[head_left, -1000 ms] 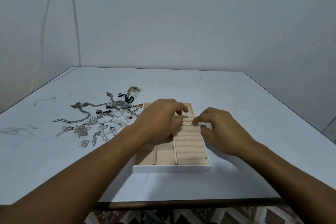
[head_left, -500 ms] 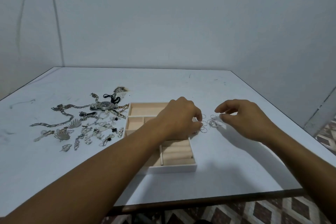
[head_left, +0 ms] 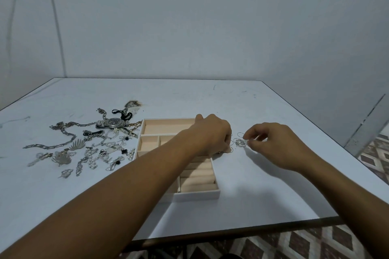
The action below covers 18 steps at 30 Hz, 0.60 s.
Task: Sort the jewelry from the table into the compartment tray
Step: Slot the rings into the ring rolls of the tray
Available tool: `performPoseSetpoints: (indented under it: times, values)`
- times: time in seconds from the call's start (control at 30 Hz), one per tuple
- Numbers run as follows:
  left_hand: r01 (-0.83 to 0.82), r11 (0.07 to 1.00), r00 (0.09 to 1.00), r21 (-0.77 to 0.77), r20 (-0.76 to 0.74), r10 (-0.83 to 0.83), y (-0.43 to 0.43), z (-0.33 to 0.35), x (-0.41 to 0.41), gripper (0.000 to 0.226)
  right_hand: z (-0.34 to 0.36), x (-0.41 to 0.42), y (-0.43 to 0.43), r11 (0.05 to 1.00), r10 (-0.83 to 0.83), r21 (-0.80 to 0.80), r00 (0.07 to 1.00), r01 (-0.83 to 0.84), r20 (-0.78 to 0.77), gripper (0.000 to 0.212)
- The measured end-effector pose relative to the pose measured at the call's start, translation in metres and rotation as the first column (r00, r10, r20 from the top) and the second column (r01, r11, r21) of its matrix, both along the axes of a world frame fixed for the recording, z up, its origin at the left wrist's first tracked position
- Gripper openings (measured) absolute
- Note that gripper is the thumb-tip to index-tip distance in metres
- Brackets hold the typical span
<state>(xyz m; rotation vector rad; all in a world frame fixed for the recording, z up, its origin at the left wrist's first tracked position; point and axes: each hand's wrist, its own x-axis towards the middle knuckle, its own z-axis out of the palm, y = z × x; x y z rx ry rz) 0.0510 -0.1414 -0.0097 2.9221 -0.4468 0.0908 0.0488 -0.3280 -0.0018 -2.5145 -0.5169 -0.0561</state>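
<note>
The right hand (head_left: 271, 145) had come down and pinched 1 ring (head_left: 240, 142) beside the tray (head_left: 197, 194); the left hand (head_left: 212, 134) stayed curled there, its hold unclear.

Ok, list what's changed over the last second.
Both hands left the tray and moved right, to the rings lying on the table beside it. The left hand now sits curled at their tray-side edge. The right hand has come down, and its fingertips seem to pinch one ring. The tray and the jewelry pile to its left stayed put.
</note>
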Motion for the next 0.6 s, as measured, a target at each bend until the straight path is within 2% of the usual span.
performPoseSetpoints:
  times: [0.2,0.5,0.6]
  values:
    - [-0.044,0.997,0.999,0.066,-0.026,0.046,-0.0030,0.0042,0.0038,0.028,-0.0005,-0.0021,0.0017,1.000,0.005,-0.012,1.000,-0.005,-0.004,0.017]
    - [-0.067,0.998,0.997,0.016,-0.048,0.067,-0.0070,0.0063,0.0024,0.004,-0.0018,-0.0042,0.0060,0.999,0.029,-0.028,1.000,-0.029,-0.007,0.021]
    - [-0.051,0.998,0.998,-0.043,-0.038,0.049,-0.0053,0.0092,-0.0014,0.014,-0.0049,-0.0046,0.0086,0.998,0.042,-0.055,0.999,-0.043,-0.007,0.020]
